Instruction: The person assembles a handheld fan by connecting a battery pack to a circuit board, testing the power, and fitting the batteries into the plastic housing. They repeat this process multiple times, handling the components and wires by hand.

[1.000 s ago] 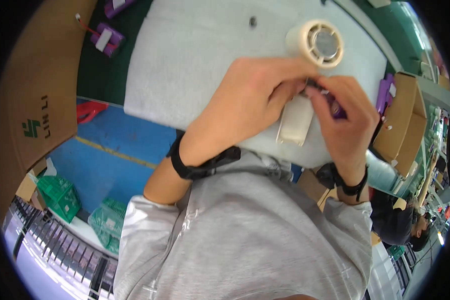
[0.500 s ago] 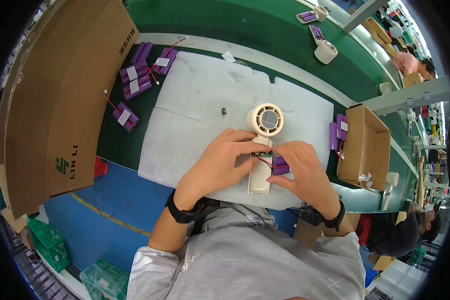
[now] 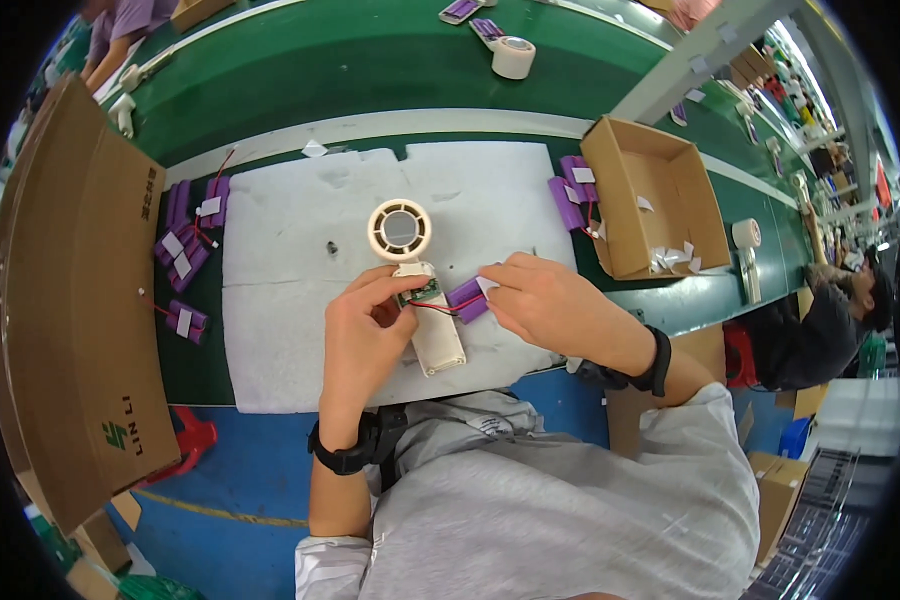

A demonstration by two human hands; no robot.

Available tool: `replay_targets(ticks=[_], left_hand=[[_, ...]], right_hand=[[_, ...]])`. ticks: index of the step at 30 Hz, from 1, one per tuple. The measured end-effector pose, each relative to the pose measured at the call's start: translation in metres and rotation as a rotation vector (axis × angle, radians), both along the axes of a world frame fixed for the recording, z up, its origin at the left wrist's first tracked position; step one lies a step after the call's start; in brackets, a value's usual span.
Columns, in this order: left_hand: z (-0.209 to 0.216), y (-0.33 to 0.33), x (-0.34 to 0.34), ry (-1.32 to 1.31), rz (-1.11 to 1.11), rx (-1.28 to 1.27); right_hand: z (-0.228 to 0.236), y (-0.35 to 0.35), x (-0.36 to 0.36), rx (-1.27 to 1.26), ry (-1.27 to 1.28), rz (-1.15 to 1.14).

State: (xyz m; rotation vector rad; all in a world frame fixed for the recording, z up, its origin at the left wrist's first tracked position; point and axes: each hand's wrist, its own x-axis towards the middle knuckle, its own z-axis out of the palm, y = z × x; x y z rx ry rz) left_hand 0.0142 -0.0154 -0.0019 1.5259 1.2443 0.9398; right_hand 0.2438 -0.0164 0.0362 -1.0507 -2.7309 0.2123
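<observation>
A cream handheld fan [image 3: 400, 230] lies on the white foam sheet, its round head pointing away from me and its handle casing [image 3: 440, 345] open toward me. My left hand [image 3: 362, 318] grips the upper handle between thumb and fingers, beside a small green circuit board [image 3: 423, 291]. Red and black wires run from the board to a purple battery pack [image 3: 465, 302] just right of the handle. With closed fingertips, my right hand [image 3: 550, 305] pinches a white label [image 3: 486, 285] at the pack. The right fingers partly hide the pack.
Several purple battery packs [image 3: 183, 262] lie left of the foam sheet [image 3: 290, 340], beside a tall cardboard box [image 3: 80, 300]. More packs [image 3: 570, 205] sit by an open carton [image 3: 705, 215] with white scraps inside. Fan parts [image 3: 513, 58] rest on the green conveyor [image 3: 320, 75] beyond.
My right hand has moved from the handle's edge to the label on the battery pack, which now lies farther from the handle. The handle has turned slightly. The whole view has shifted.
</observation>
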Motion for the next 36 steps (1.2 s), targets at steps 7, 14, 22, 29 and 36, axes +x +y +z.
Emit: replay_targets(ticks=[7,14,22,29,36], left_hand=[[-0.009,-0.002,0.000,-0.079,0.044,-0.024],[-0.010,-0.003,0.000,-0.116,0.023,-0.042],[-0.011,-0.001,-0.002,-0.078,0.016,-0.022],[-0.008,-0.001,-0.001,-0.046,0.010,0.009],[-0.005,-0.002,-0.001,-0.033,0.016,0.002]], right_hand=[[-0.006,0.003,0.002,-0.022,-0.011,-0.032],[-0.002,0.003,0.009,-0.108,0.149,-0.043],[0.003,0.001,0.001,-0.062,-0.036,-0.009],[0.005,0.009,0.002,-0.157,0.021,-0.131],[0.005,0.006,0.005,-0.225,0.190,-0.124]])
